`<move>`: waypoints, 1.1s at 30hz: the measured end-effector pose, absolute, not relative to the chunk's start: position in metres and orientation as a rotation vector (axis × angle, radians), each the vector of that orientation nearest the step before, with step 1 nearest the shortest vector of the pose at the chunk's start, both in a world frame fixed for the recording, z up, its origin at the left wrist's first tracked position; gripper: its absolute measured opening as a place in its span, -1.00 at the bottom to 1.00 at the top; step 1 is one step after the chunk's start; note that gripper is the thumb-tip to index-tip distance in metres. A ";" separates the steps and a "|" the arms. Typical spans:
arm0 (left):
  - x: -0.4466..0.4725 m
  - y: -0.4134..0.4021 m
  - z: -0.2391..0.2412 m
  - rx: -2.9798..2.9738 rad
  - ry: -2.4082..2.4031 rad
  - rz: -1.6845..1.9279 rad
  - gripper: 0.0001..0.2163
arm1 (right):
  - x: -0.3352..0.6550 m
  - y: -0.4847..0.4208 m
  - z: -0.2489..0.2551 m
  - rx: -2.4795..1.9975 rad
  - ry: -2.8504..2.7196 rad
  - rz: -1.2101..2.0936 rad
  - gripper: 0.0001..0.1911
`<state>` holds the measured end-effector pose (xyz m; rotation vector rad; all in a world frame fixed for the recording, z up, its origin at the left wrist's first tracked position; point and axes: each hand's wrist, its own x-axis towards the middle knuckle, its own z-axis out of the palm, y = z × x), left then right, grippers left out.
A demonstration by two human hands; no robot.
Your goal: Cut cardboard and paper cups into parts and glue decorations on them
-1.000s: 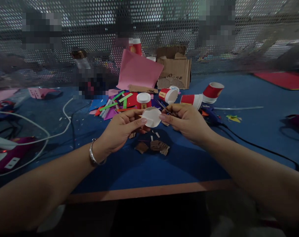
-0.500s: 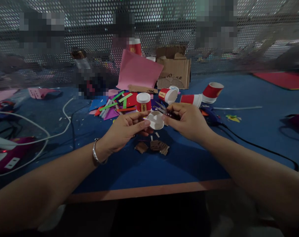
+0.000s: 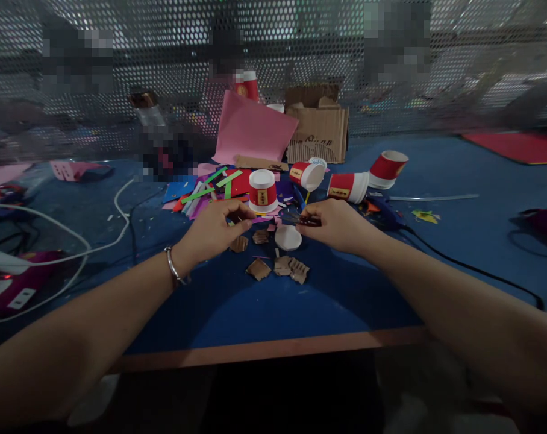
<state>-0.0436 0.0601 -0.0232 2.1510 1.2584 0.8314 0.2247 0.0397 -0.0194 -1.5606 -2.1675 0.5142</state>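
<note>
A small white paper disc, shaped like a cup bottom (image 3: 288,238), lies on the blue table between my hands. My right hand (image 3: 334,224) is closed around scissors (image 3: 310,222) with dark red handles, their blades pointing left above the disc. To the left, my left hand (image 3: 221,228) has its fingers curled and slightly apart, with no held object visible. A thin purple strip (image 3: 261,220) is just beyond its fingertips; whether they touch it I cannot tell. Torn cardboard pieces (image 3: 258,269) lie near the disc. An upside-down red-and-white paper cup (image 3: 263,194) stands just behind.
More paper cups (image 3: 349,187) lie or stand at the right. Coloured paper strips (image 3: 217,187) are heaped behind my left hand. A cardboard box (image 3: 317,135) and a pink sheet (image 3: 254,129) stand at the back. A blue tool (image 3: 386,214) trails a black cable; white cables cross the left.
The white disc has left my left hand and now lies on the table. My left hand has drawn back left; my right hand, still with the scissors, has lowered slightly.
</note>
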 end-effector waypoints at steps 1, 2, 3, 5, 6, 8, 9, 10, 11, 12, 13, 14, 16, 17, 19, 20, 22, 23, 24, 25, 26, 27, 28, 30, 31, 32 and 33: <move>-0.044 0.060 -0.024 2.207 1.257 0.795 -0.91 | 0.225 0.040 -0.019 -1.557 -2.163 0.498 -0.73; -0.043 0.060 -0.026 2.261 1.259 0.769 -0.89 | 0.225 0.040 -0.019 -1.548 -2.148 0.475 -0.70; -0.043 0.060 -0.027 2.314 1.262 0.750 -0.87 | 0.225 0.040 -0.019 -1.537 -2.125 0.450 -0.68; -0.043 0.060 -0.031 2.412 1.255 0.721 -0.80 | 0.226 0.040 -0.017 -1.519 -2.062 0.404 -0.67; -0.042 0.060 -0.032 2.455 1.241 0.703 -0.77 | 0.226 0.040 -0.016 -1.513 -2.035 0.386 -0.68; -0.041 0.061 -0.034 2.524 1.208 0.654 -0.73 | 0.225 0.039 -0.015 -1.505 -1.997 0.362 -0.70; -0.040 0.061 -0.035 2.545 1.194 0.624 -0.74 | 0.225 0.038 -0.014 -1.503 -1.989 0.357 -0.70; -0.038 0.061 -0.035 2.558 1.178 0.593 -0.76 | 0.224 0.038 -0.014 -1.500 -1.985 0.357 -0.69; -0.037 0.060 -0.035 2.566 1.161 0.570 -0.78 | 0.224 0.037 -0.013 -1.497 -1.984 0.363 -0.69; -0.036 0.060 -0.034 2.570 1.151 0.563 -0.81 | 0.224 0.036 -0.013 -1.495 -1.981 0.376 -0.70; -0.036 0.060 -0.033 2.574 1.152 0.568 -0.83 | 0.223 0.035 -0.013 -1.494 -1.978 0.395 -0.71; -0.035 0.059 -0.032 2.571 1.165 0.582 -0.84 | 0.223 0.035 -0.013 -1.493 -1.973 0.412 -0.72; -0.036 0.059 -0.029 2.514 1.216 0.594 -0.88 | 0.222 0.034 -0.013 -1.489 -1.956 0.422 -0.73; -0.037 0.060 -0.028 2.458 1.241 0.590 -0.89 | 0.222 0.034 -0.014 -1.482 -1.946 0.418 -0.74; -0.043 0.062 -0.026 2.368 1.254 0.605 -0.86 | 0.223 0.034 -0.014 -1.464 -1.929 0.403 -0.75; -0.046 0.064 -0.024 2.357 1.252 0.644 -0.84 | 0.223 0.034 -0.015 -1.454 -1.921 0.400 -0.76; -0.056 0.071 -0.021 2.417 1.278 0.790 -0.80 | 0.224 0.035 -0.015 -1.440 -1.914 0.397 -0.77; -0.061 0.076 -0.019 2.456 1.322 0.860 -0.77 | 0.224 0.035 -0.016 -1.439 -1.910 0.386 -0.77; -0.066 0.081 -0.018 2.477 1.393 0.918 -0.76 | 0.224 0.035 -0.016 -1.439 -1.906 0.373 -0.77; -0.071 0.086 -0.017 2.479 1.451 0.946 -0.76 | 0.225 0.036 -0.016 -1.440 -1.902 0.363 -0.77; -0.074 0.091 -0.017 2.466 1.489 0.973 -0.75 | 0.225 0.036 -0.017 -1.441 -1.898 0.356 -0.78; -0.076 0.095 -0.017 2.452 1.498 1.011 -0.72 | 0.225 0.036 -0.017 -1.441 -1.894 0.352 -0.79; -0.076 0.099 -0.019 2.454 1.483 1.047 -0.67 | 0.225 0.037 -0.018 -1.441 -1.890 0.351 -0.80; -0.070 0.104 -0.024 2.525 1.399 1.119 -0.54 | 0.225 0.037 -0.019 -1.441 -1.884 0.358 -0.81; -0.064 0.105 -0.027 2.588 1.350 1.137 -0.49 | 0.225 0.038 -0.019 -1.440 -1.877 0.362 -0.81; -0.058 0.105 -0.030 2.657 1.306 1.139 -0.46 | 0.225 0.038 -0.020 -1.438 -1.870 0.367 -0.80; -0.052 0.104 -0.032 2.714 1.272 1.108 -0.45 | 0.225 0.039 -0.020 -1.434 -1.863 0.375 -0.80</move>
